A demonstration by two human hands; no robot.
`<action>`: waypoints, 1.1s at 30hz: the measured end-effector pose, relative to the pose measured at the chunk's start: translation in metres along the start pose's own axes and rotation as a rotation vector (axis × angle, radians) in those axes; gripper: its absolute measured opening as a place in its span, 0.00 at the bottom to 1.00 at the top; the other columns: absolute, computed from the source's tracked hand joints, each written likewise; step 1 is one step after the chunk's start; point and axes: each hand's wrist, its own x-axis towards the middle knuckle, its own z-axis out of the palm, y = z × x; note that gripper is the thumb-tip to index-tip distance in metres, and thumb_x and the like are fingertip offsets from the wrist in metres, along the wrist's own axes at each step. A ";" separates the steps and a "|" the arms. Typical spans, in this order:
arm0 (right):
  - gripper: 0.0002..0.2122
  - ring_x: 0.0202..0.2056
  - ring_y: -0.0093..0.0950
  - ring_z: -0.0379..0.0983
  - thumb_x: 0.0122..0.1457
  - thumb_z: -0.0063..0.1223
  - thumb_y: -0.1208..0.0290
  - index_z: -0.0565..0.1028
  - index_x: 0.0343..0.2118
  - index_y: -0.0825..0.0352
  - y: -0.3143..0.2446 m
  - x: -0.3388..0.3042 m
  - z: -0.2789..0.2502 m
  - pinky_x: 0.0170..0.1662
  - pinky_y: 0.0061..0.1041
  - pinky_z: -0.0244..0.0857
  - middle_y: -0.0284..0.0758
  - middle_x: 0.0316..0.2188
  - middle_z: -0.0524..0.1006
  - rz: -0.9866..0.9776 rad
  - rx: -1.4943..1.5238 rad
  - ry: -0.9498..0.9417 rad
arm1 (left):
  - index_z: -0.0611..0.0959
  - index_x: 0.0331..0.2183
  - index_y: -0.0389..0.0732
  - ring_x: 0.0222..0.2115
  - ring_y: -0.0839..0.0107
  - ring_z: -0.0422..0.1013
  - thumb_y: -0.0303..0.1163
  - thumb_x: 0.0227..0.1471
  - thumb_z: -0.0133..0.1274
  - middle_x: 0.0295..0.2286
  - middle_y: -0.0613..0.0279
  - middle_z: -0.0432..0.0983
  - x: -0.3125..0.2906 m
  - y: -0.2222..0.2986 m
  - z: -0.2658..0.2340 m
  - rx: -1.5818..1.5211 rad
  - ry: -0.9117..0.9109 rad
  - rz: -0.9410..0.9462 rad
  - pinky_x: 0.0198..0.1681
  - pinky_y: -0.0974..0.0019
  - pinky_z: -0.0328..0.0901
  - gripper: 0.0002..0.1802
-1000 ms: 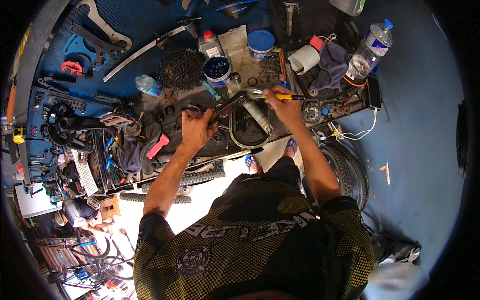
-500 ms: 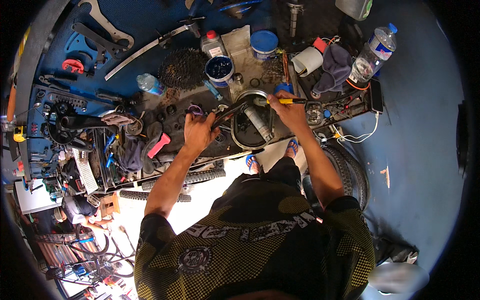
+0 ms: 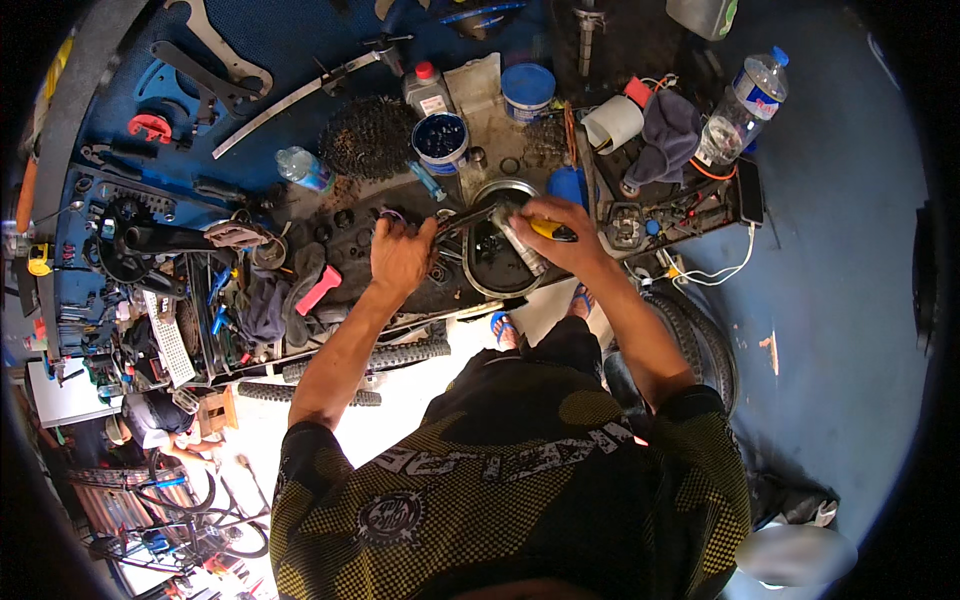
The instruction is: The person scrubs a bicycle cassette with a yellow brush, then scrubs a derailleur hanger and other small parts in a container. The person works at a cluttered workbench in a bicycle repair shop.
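My left hand (image 3: pixel 403 258) is closed on a long, dark bar-like part (image 3: pixel 466 218), whose far end reaches over an oval metal basin (image 3: pixel 466 272). What kind of part it is I cannot make out. My right hand (image 3: pixel 565 240) grips a brush with a yellow and black handle (image 3: pixel 552 230). The brush's head is blurred and meets the end of the dark part above the basin. A grey cylinder (image 3: pixel 527 257) leans inside the basin, partly behind the brush and my right hand. Dark liquid shows in the basin's bottom.
Behind the basin stand an open tub of dark stuff (image 3: pixel 440 140), a blue-lidded tub (image 3: pixel 528 90) and a red-capped bottle (image 3: pixel 427 90). A pile of sprockets (image 3: pixel 368 138) lies left of them. At right are a grey rag (image 3: pixel 668 125) and a large water bottle (image 3: pixel 742 110).
My right hand has moved a little left and down, and the brush handle has swung to tilt down to the right. The left hand has barely shifted with the dark part.
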 end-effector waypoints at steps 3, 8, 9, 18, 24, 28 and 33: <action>0.13 0.30 0.29 0.77 0.61 0.68 0.62 0.81 0.33 0.69 0.020 -0.012 -0.007 0.38 0.29 0.70 0.37 0.28 0.81 -0.003 -0.162 -0.095 | 0.76 0.38 0.49 0.35 0.60 0.76 0.36 0.54 0.60 0.25 0.59 0.79 0.000 -0.015 0.007 0.102 -0.001 -0.005 0.47 0.55 0.58 0.11; 0.13 0.29 0.31 0.78 0.61 0.69 0.62 0.81 0.33 0.69 0.020 0.007 0.014 0.36 0.30 0.71 0.37 0.26 0.81 0.012 0.004 0.013 | 0.75 0.38 0.48 0.35 0.61 0.76 0.31 0.56 0.55 0.25 0.59 0.77 0.007 -0.012 -0.001 0.187 0.043 0.002 0.47 0.56 0.57 0.07; 0.12 0.29 0.31 0.78 0.61 0.69 0.63 0.81 0.33 0.68 0.020 0.009 0.017 0.36 0.30 0.71 0.37 0.26 0.81 -0.044 0.073 0.064 | 0.75 0.37 0.47 0.35 0.61 0.76 0.31 0.56 0.55 0.25 0.59 0.77 0.012 -0.013 -0.004 0.204 0.056 0.003 0.47 0.57 0.57 0.06; 0.15 0.31 0.41 0.82 0.61 0.68 0.60 0.82 0.32 0.69 0.029 0.004 0.027 0.36 0.35 0.73 0.41 0.29 0.84 0.095 -0.062 0.020 | 0.72 0.37 0.41 0.26 0.66 0.74 0.28 0.56 0.55 0.20 0.60 0.75 0.052 -0.017 -0.014 0.504 0.000 0.091 0.49 0.60 0.57 0.08; 0.15 0.33 0.43 0.83 0.61 0.68 0.58 0.84 0.35 0.67 0.053 -0.017 0.037 0.36 0.36 0.74 0.47 0.30 0.84 -0.005 -0.236 0.004 | 0.72 0.40 0.40 0.32 0.64 0.75 0.29 0.57 0.54 0.25 0.57 0.78 0.075 0.000 -0.024 0.593 0.051 0.145 0.52 0.60 0.57 0.10; 0.12 0.33 0.43 0.84 0.61 0.67 0.60 0.84 0.38 0.65 0.053 -0.026 0.038 0.36 0.36 0.74 0.48 0.33 0.84 -0.056 -0.217 0.003 | 0.73 0.43 0.40 0.38 0.63 0.75 0.31 0.58 0.52 0.29 0.56 0.79 0.084 0.012 -0.034 0.614 0.040 0.173 0.52 0.60 0.57 0.12; 0.08 0.27 0.39 0.76 0.63 0.65 0.71 0.79 0.32 0.71 0.013 0.023 0.030 0.32 0.34 0.66 0.45 0.26 0.78 -0.083 -0.220 0.070 | 0.76 0.46 0.41 0.39 0.68 0.75 0.35 0.60 0.52 0.32 0.62 0.79 0.086 0.027 -0.042 0.687 0.007 0.185 0.54 0.60 0.55 0.14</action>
